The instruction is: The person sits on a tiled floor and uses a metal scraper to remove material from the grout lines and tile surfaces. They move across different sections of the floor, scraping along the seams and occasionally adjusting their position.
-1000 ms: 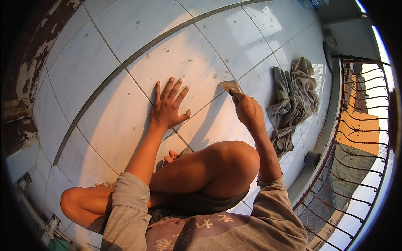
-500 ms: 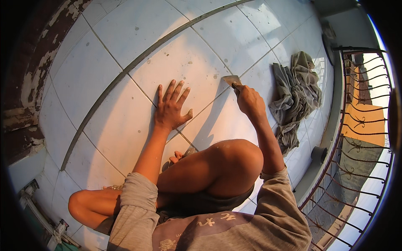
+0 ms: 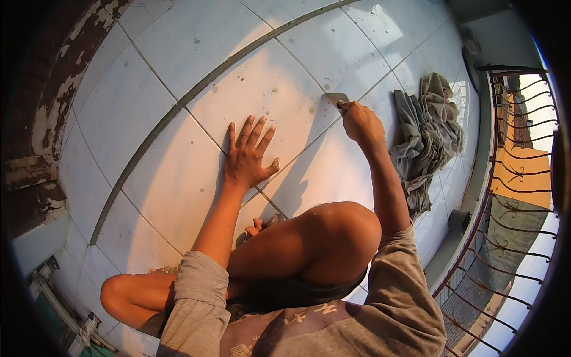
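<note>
My left hand (image 3: 248, 156) lies flat on the white tiled floor (image 3: 163, 169), its fingers spread and nothing in it. My right hand (image 3: 363, 123) is wrapped round the handle of a putty knife (image 3: 336, 99), ahead and to the right of the left hand. The knife's wide metal blade points left and appears to meet the floor near a tile joint. The fingers cover most of the handle. Small dark spots and specks dot the tiles in front of both hands.
A crumpled grey cloth (image 3: 429, 128) lies right of my right forearm. Farther right, a metal railing (image 3: 511, 208) runs along a low ledge, with a dark round object (image 3: 458, 221) by it. A narrow raised strip (image 3: 199, 83) curves across the floor. My bent knee (image 3: 348, 229) is near my right arm.
My right hand has moved the putty knife slightly farther along the floor, away from me. My left hand stays flat on the tiles. The whole view has shifted a little.
</note>
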`<action>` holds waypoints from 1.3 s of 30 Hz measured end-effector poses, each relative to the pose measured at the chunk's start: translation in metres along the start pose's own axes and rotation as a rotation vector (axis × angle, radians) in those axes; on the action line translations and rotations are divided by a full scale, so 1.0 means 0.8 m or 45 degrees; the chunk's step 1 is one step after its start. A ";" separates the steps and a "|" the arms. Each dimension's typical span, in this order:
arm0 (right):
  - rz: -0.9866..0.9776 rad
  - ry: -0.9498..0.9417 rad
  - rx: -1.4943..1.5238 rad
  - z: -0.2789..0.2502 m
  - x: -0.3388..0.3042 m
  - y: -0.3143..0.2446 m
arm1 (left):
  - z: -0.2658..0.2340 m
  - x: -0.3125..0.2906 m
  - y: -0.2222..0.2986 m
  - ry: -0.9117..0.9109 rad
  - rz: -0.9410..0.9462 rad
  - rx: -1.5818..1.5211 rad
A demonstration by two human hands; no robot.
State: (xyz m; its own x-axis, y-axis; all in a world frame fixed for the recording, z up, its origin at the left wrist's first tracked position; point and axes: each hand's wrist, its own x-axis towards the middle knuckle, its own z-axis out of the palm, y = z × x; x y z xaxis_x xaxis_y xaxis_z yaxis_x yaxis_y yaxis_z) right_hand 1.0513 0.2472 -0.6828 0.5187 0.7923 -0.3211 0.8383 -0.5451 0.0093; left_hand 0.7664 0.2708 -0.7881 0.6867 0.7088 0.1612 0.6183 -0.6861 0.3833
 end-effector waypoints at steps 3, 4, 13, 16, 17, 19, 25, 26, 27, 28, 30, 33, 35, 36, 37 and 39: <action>0.054 0.007 0.005 -0.017 0.014 -0.009 | -0.005 0.004 -0.002 0.013 0.013 0.014; 0.057 0.019 -0.003 -0.022 0.021 -0.007 | -0.001 0.004 0.001 0.008 0.015 0.002; 0.022 -0.030 -0.093 -0.017 0.007 -0.015 | -0.003 -0.004 0.002 -0.092 -0.024 0.063; 0.021 -0.033 -0.125 -0.007 0.006 -0.013 | -0.005 0.002 -0.002 -0.041 -0.014 0.061; 0.028 -0.019 -0.109 -0.011 0.009 -0.011 | -0.004 0.001 0.003 -0.029 0.003 0.052; 0.024 -0.025 -0.121 -0.021 0.021 -0.011 | 0.000 0.005 0.004 -0.016 0.008 0.066; 0.014 -0.041 -0.171 -0.020 0.025 -0.010 | 0.003 -0.003 0.006 -0.073 -0.023 0.101; 0.007 -0.033 -0.153 -0.021 0.026 -0.012 | 0.000 -0.001 0.003 -0.064 -0.020 0.119; -0.001 -0.026 -0.134 -0.022 0.023 -0.013 | -0.002 -0.001 0.000 -0.054 -0.017 0.137; -0.009 -0.017 -0.114 -0.021 0.018 -0.015 | 0.000 -0.003 0.000 -0.065 -0.025 0.115; -0.007 -0.027 -0.126 -0.010 0.009 -0.015 | 0.001 -0.004 0.006 -0.088 -0.034 0.081; -0.037 -0.057 -0.110 -0.028 0.019 -0.017 | -0.001 -0.003 0.005 -0.085 -0.010 0.115; -0.109 0.001 -0.107 -0.021 0.022 -0.013 | -0.001 -0.003 0.004 -0.081 0.001 0.118; -0.109 0.033 -0.104 -0.014 0.017 -0.010 | -0.002 -0.004 0.004 -0.089 -0.006 0.115; -0.105 0.066 -0.100 -0.005 0.005 -0.005 | -0.004 -0.011 0.006 -0.098 -0.011 0.112; -0.060 0.099 -0.063 0.005 0.005 0.003 | -0.004 -0.009 0.012 -0.092 0.006 0.101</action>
State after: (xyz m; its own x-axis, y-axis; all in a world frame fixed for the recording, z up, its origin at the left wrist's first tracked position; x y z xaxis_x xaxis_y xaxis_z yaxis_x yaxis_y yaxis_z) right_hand 1.0547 0.2478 -0.6876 0.4885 0.8366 -0.2480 0.8682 -0.4943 0.0431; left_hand 0.7661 0.2600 -0.7826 0.7138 0.6938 0.0960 0.6412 -0.7024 0.3090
